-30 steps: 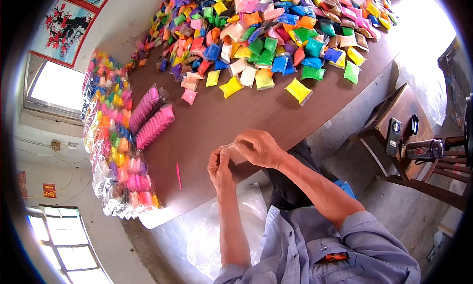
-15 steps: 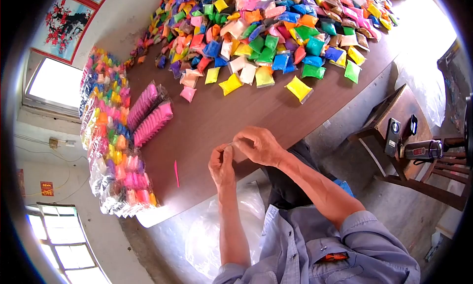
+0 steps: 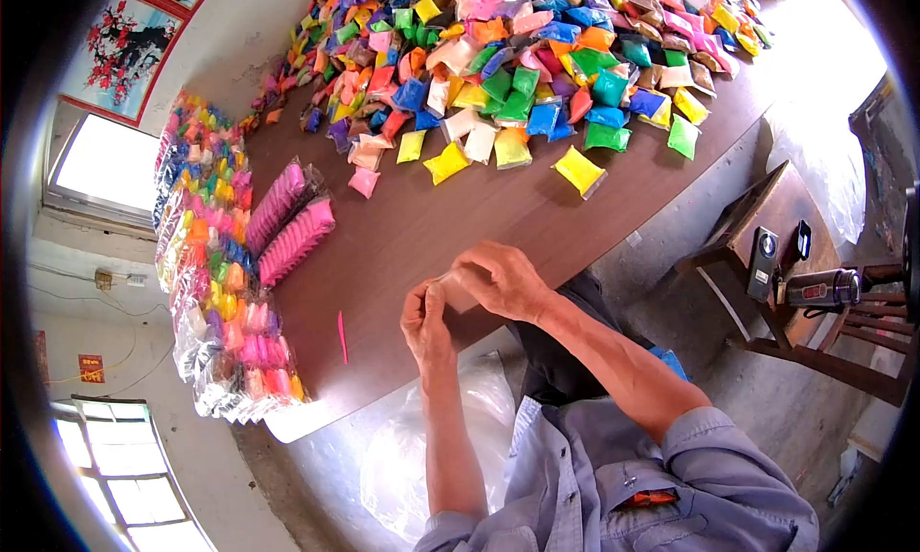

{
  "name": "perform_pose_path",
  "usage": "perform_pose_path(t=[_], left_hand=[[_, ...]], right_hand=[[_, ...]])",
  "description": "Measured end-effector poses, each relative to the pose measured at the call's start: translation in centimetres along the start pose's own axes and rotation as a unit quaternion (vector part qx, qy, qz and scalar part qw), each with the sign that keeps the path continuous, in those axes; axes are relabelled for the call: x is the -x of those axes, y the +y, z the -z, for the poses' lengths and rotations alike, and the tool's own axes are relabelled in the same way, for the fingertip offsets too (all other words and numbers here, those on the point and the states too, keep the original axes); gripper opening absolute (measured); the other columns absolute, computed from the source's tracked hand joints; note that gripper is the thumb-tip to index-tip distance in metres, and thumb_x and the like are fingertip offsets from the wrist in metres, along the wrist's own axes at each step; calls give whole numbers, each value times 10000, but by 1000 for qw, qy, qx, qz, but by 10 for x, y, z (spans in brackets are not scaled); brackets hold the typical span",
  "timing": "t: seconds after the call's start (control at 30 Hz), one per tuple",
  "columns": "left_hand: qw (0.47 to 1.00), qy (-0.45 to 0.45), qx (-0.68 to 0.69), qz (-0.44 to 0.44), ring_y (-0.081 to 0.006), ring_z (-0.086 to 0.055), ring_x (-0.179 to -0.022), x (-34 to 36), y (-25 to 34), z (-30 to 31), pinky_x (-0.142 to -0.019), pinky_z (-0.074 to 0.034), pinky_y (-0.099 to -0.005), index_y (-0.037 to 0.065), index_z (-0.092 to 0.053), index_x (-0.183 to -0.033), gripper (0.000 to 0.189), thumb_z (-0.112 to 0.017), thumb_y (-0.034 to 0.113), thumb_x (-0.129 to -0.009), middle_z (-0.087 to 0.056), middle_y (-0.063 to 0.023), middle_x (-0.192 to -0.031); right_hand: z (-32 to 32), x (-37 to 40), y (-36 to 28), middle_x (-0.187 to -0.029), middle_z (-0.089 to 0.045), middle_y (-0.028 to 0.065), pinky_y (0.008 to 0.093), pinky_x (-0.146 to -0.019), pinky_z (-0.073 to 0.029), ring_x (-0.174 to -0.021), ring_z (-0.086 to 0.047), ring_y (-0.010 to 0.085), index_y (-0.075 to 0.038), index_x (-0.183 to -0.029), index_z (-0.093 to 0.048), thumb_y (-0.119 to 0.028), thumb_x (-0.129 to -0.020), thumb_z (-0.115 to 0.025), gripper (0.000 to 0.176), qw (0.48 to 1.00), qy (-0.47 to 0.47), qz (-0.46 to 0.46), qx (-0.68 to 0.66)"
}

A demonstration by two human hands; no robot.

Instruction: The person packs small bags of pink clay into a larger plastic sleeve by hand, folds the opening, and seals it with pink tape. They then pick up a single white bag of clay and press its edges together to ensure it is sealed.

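Left hand (image 3: 428,327) and right hand (image 3: 505,282), fingers curled close, pinched thin see-through film (image 3: 460,296); beyond them, heaped clear packets (image 3: 517,105) held yellow, green and blue filling.

Film (image 3: 461,295): small, thin, see-through bit, kinda pale brownish on my feed
Film's shape: too tiny for me to tell if it's a pouch or just a sheet
Film's spot: between my left hand (image 3: 428,327) and right hand (image 3: 502,282), fingers pinching it, near the table (image 3: 412,236) edge
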State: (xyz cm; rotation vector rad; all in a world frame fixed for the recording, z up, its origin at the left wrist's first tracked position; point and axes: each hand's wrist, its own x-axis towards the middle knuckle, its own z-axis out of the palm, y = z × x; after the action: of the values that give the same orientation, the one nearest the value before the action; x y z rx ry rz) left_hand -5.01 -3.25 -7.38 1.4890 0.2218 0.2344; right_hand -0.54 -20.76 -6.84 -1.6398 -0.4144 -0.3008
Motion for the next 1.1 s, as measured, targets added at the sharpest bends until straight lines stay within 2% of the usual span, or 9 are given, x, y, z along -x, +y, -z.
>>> perform_pose_path(t=[0.2,0.27,0.37,0.53,0.7,0.8,0.87,1.0,1.1], left_hand=[[1000,4,8,11,-62,-582,-880,1,4,-2,-805,-472,-230,25,-754,-1127,203,-753,208,-1039,-705,21,-980],[998,-12,-61,21,-60,-574,-858,1,9,-3,-778,-462,-229,22,-753,-1120,207,-766,205,-1026,-694,27,-950],[997,-24,-70,7,-56,-561,-841,0,8,-1,-749,-447,-230,22,-753,-1108,205,-778,203,-1015,-683,31,-924],[1000,-11,-26,1,-55,-550,-840,-2,0,-1,-749,-434,-230,22,-745,-1112,192,-761,192,-1026,-673,37,-919],[1000,-2,-1,0,-59,-550,-853,0,11,-11,-769,-435,-229,6,-732,-1112,216,-740,211,-1042,-670,38,-925],[998,44,-32,-10,-60,-540,-822,4,22,-23,-741,-438,-243,3,-725,-1069,243,-727,245,-1051,-653,41,-890],[973,-14,-222,-55,-59,-523,-788,5,25,-19,-698,-430,-259,15,-723,-1040,258,-706,272,-1062,-635,43,-849],[979,-9,-191,-65,-44,-502,-766,0,12,-14,-659,-405,-254,27,-723,-1024,240,-674,255,-1080,-618,52,-822],[994,-17,-98,-44,-31,-492,-772,-2,8,-10,-657,-386,-234,30,-730,-1041,221,-661,235,-1087,-618,57,-838]], right_hand=[[1,1,4,-939,-738,170,417,-713,-573,-804,-717,345,-5,-987,-731,-93,-944,-738,98,1000,-12,0,10],[1,1,5,-936,-736,167,419,-713,-571,-805,-715,344,-9,-984,-733,-97,-945,-740,97,1000,-20,3,19],[0,2,4,-915,-727,144,415,-727,-566,-826,-713,343,-42,-977,-736,-106,-929,-738,80,999,-32,3,5],[-2,1,0,-911,-730,145,416,-713,-574,-815,-715,341,-51,-985,-732,-118,-937,-738,82,998,-25,44,29],[-2,2,4,-921,-735,166,419,-714,-574,-813,-717,358,-34,-1011,-722,-148,-957,-739,127,999,-41,19,27],[1,1,2,-936,-743,182,428,-712,-571,-810,-717,374,-21,-1033,-722,-167,-979,-733,156,1000,-23,-14,-8],[2,0,1,-934,-744,183,429,-710,-570,-806,-718,375,-19,-1037,-723,-172,-990,-728,160,999,-12,-40,-34],[-1,-1,2,-934,-740,180,424,-710,-568,-800,-712,376,-17,-1060,-714,-188,-1009,-716,178,1000,8,17,-6],[-1,0,0,-955,-745,184,427,-727,-577,-835,-728,374,-18,-1090,-708,-188,-1004,-717,190,999,-10,42,22]])
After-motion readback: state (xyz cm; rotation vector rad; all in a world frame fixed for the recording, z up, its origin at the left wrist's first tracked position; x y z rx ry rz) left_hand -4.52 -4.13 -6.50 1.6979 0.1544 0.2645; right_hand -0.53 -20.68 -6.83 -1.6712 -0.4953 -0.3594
